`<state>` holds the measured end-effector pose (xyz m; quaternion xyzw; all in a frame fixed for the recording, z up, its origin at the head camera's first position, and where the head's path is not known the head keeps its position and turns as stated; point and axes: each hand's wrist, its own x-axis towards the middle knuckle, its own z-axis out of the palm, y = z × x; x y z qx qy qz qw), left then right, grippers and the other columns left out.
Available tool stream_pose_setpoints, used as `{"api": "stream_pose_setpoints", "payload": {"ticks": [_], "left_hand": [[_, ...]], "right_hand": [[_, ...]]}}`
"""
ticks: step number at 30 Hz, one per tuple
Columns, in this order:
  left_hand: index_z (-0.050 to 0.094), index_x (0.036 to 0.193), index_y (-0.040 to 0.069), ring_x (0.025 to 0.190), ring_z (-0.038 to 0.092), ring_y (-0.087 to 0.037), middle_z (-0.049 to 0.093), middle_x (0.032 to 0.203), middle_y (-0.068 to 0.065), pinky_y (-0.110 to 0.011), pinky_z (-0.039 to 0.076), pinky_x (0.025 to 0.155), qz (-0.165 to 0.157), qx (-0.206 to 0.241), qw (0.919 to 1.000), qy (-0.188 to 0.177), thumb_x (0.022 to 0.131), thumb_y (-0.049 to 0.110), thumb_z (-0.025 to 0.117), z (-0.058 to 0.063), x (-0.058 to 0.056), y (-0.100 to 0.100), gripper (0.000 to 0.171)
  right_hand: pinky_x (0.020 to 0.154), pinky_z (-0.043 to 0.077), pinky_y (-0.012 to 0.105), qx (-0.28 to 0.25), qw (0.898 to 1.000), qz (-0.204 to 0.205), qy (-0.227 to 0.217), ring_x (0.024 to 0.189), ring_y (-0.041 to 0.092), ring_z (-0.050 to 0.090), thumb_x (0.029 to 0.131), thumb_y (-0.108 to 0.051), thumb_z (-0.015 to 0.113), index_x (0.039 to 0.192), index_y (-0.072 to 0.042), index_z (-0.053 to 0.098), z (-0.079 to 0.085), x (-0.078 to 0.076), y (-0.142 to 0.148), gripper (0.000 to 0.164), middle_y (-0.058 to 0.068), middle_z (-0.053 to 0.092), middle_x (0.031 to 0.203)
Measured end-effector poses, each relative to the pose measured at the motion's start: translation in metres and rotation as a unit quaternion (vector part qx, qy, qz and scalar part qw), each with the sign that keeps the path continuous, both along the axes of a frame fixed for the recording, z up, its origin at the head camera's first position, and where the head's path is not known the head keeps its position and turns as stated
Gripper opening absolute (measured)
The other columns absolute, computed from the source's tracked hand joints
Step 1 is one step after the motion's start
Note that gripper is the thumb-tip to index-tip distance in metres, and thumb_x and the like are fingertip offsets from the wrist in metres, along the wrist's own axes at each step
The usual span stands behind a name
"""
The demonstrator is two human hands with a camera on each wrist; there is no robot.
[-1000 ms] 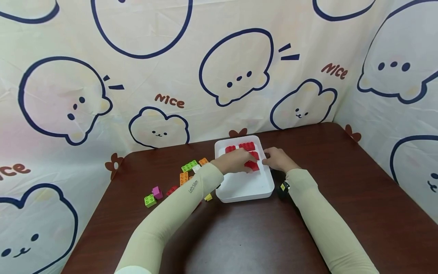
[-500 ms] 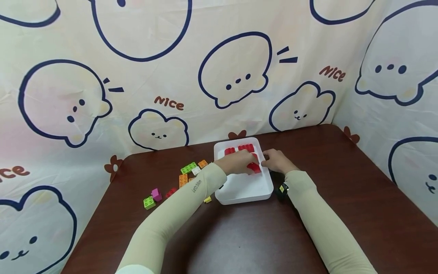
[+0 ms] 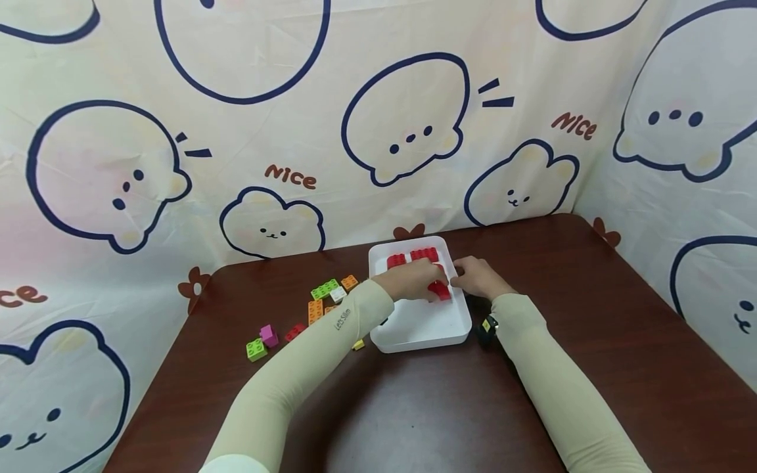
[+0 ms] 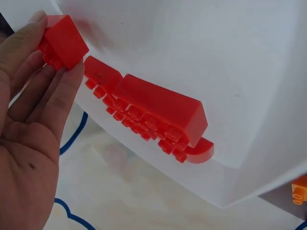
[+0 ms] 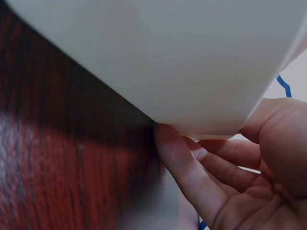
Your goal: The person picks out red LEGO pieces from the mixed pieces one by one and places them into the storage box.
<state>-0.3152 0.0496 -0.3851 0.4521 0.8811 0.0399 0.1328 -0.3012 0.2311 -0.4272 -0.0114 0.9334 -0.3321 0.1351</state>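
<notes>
My left hand (image 3: 408,279) reaches over the white tray (image 3: 422,326) and pinches a red toy brick (image 4: 71,40) between thumb and fingers, as the left wrist view shows. Several more red bricks (image 4: 160,108) sit in rows beyond it, along the tray's far end; in the head view the hand covers some of this group (image 3: 424,253). At the tray's right side, my right hand (image 3: 480,278) holds the rim. From the right wrist, that hand (image 5: 249,191) has its thumb and fingers against the tray's wall (image 5: 158,62).
Loose bricks lie left of the tray on the dark wooden table (image 3: 414,407): lime green (image 3: 325,289), orange (image 3: 316,311), white (image 3: 338,294), magenta (image 3: 269,336), red (image 3: 294,332) and yellow (image 3: 358,344). My left forearm hides part of this pile. A printed cloth (image 3: 378,197) hangs behind the table.
My left hand has shifted slightly to the right and nearer over the tray. The right hand stays at the tray's rim, and the loose bricks have not moved.
</notes>
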Motion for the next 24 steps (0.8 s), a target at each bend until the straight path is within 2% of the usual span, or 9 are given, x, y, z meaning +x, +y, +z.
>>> {"api": "stream_pose_setpoints", "payload": {"ticks": [12, 24], "left_hand": [[0.071, 0.131, 0.016, 0.104, 0.066, -0.013, 0.072, 0.119, 0.0, -0.023, 0.053, 0.094, 0.001, -0.007, 1.0, -0.002, 0.086, 0.022, 0.083, -0.0044, 0.0004, 0.0026, 0.047], [0.072, 0.129, 0.014, 0.103, 0.065, -0.014, 0.073, 0.117, 0.0, -0.022, 0.053, 0.093, 0.0, -0.006, 0.9999, -0.009, 0.086, 0.021, 0.082, -0.0053, 0.0006, 0.005, 0.045]], "right_hand": [[0.102, 0.048, 0.056, 0.001, 1.0, 0.007, 0.009, 0.115, 0.037, 0.058, 0.099, -0.02, 0.064, 0.146, 0.003, 0.048, -0.0004, 0.0009, -0.0001, 0.055, 0.026, 0.055, 0.139], [0.103, 0.047, 0.057, -0.002, 1.0, -0.001, 0.004, 0.119, 0.039, 0.056, 0.099, -0.019, 0.064, 0.147, 0.004, 0.048, -0.0004, -0.0002, 0.0007, 0.055, 0.027, 0.052, 0.142]]}}
